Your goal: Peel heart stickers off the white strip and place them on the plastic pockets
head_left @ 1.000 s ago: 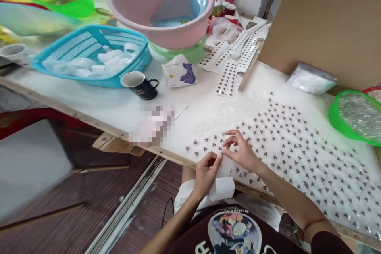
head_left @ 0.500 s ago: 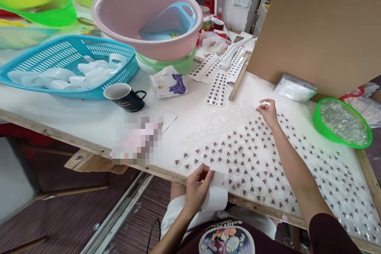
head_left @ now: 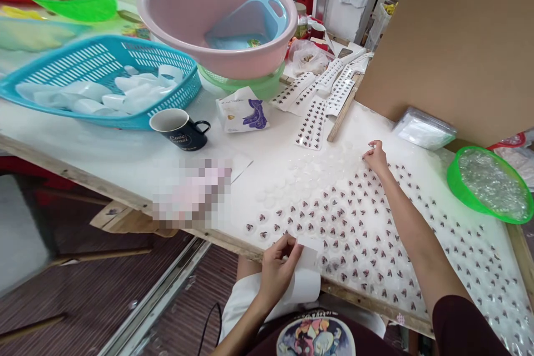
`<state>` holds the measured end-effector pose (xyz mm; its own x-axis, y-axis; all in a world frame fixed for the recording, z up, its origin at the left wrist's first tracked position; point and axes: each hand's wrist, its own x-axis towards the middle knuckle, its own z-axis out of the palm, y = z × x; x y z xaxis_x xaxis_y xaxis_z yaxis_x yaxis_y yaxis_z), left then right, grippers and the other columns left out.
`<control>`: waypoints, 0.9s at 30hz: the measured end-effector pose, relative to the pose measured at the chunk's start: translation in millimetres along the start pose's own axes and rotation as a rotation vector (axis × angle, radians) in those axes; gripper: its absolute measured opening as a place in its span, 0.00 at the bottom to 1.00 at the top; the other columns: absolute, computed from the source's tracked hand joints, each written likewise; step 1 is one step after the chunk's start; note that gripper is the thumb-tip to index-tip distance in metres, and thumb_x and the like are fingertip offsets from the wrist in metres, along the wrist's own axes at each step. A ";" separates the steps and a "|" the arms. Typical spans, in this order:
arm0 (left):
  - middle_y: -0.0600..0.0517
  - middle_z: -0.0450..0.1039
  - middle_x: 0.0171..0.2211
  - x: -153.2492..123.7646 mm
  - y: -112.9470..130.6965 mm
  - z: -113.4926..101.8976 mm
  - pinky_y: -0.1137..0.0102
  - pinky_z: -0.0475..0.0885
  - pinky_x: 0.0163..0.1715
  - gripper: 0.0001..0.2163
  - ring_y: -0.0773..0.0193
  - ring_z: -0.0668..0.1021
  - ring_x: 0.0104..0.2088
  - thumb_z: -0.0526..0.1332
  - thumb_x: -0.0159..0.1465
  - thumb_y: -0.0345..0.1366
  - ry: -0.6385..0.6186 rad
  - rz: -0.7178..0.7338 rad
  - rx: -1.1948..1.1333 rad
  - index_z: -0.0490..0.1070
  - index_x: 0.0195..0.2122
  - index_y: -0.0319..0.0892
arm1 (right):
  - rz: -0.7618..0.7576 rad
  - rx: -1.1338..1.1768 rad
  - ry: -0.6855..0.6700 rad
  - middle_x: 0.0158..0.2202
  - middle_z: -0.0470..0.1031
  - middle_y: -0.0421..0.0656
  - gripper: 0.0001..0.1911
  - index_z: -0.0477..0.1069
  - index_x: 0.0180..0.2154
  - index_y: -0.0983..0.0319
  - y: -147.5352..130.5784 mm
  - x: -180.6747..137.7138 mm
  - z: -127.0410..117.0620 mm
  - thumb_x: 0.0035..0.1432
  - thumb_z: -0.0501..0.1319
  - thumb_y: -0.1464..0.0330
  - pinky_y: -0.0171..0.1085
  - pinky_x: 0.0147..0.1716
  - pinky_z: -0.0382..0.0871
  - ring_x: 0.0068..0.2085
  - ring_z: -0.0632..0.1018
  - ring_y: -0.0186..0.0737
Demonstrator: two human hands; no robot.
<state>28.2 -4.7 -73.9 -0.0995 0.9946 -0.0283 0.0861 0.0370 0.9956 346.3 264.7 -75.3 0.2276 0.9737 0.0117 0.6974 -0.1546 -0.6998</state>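
1. White-topped desk (head_left: 125,150), cardboard panel (head_left: 450,39) standing at its far right.
2. Left hand (head_left: 277,270), at the near edge: fingers closed on a curled white paper strip (head_left: 304,283).
3. Right hand (head_left: 375,157), mid-desk at the far side of the rows of small dark stickers (head_left: 375,233): fingertips pinched and pressed down on one.
4. Black mug (head_left: 179,129), blue basket (head_left: 100,80), pink basin (head_left: 217,16): far left.
5. Green bowl (head_left: 490,186): right edge.

L hand (head_left: 277,267) gripped a curled white paper strip (head_left: 306,283) at the table's (head_left: 125,150) near edge. R hand (head_left: 376,157) reached far out, fingertips pinched on the rows of small dark stickers (head_left: 359,222). Black mug (head_left: 180,129) sat beside a blue basket (head_left: 104,83).
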 end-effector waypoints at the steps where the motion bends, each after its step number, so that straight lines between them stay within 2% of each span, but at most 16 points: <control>1: 0.56 0.61 0.21 -0.1 0.8 0.2 0.74 0.60 0.23 0.16 0.68 0.64 0.23 0.61 0.64 0.45 0.003 -0.007 0.000 0.64 0.23 0.41 | -0.009 -0.031 -0.006 0.28 0.71 0.36 0.25 0.57 0.49 0.58 -0.1 0.2 1.5 0.47 0.56 0.73 0.39 0.38 0.66 0.33 0.75 0.42; 4: 0.56 0.61 0.21 -0.3 2.2 0.8 0.74 0.60 0.23 0.17 0.68 0.64 0.23 0.61 0.64 0.46 0.003 -0.026 0.001 0.64 0.23 0.42 | -0.025 -0.121 -0.015 0.29 0.71 0.37 0.26 0.57 0.50 0.58 -2.1 0.8 5.5 0.47 0.55 0.75 0.41 0.41 0.66 0.33 0.73 0.43; 10: 0.56 0.61 0.21 -0.5 0.9 0.5 0.75 0.60 0.23 0.16 0.68 0.64 0.22 0.61 0.64 0.44 0.000 0.001 -0.002 0.64 0.23 0.42 | -0.033 -0.231 0.037 0.45 0.70 0.49 0.26 0.58 0.49 0.58 -10.5 1.2 7.6 0.46 0.56 0.77 0.50 0.50 0.61 0.45 0.72 0.51; 16: 0.56 0.62 0.21 -0.8 0.3 0.6 0.74 0.60 0.23 0.15 0.68 0.65 0.22 0.61 0.64 0.44 0.000 -0.001 -0.017 0.65 0.23 0.42 | -0.052 -0.190 0.093 0.38 0.71 0.44 0.22 0.58 0.51 0.58 -9.9 -8.3 -7.2 0.53 0.55 0.73 0.49 0.51 0.60 0.43 0.74 0.48; 18: 0.57 0.61 0.20 -0.5 0.6 0.7 0.74 0.60 0.23 0.15 0.68 0.64 0.22 0.61 0.64 0.43 0.002 0.001 -0.010 0.64 0.23 0.42 | -0.055 -0.157 0.102 0.38 0.72 0.43 0.18 0.61 0.50 0.58 -8.1 -12.4 -13.7 0.56 0.55 0.69 0.46 0.49 0.62 0.41 0.74 0.46; 21: 0.57 0.62 0.20 -0.4 0.5 0.8 0.74 0.60 0.24 0.14 0.68 0.64 0.22 0.61 0.64 0.42 0.007 0.004 0.006 0.65 0.23 0.41 | -0.032 -0.112 0.060 0.39 0.75 0.46 0.10 0.68 0.40 0.59 -5.0 -17.4 -18.8 0.56 0.57 0.63 0.42 0.43 0.66 0.36 0.74 0.43; 24: 0.57 0.63 0.20 -1.5 -0.7 1.3 0.74 0.59 0.23 0.14 0.68 0.65 0.22 0.61 0.64 0.42 0.007 -0.002 0.005 0.66 0.24 0.41 | 0.029 -0.082 -0.041 0.32 0.77 0.45 0.08 0.71 0.32 0.60 -1.3 -20.9 -17.6 0.54 0.58 0.62 0.39 0.35 0.68 0.32 0.74 0.41; 27: 0.57 0.62 0.19 -3.1 -3.4 3.1 0.74 0.59 0.23 0.15 0.68 0.64 0.21 0.61 0.65 0.43 -0.001 -0.013 0.001 0.66 0.24 0.42 | 0.093 -0.091 -0.111 0.28 0.78 0.43 0.08 0.72 0.29 0.61 1.9 -22.9 -14.7 0.52 0.59 0.63 0.36 0.30 0.67 0.28 0.74 0.39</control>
<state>31.3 -7.6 -77.5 -0.0992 0.9942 -0.0413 0.0853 0.0499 0.9951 352.3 239.6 -66.4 0.2210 0.9663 -0.1320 0.7367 -0.2541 -0.6266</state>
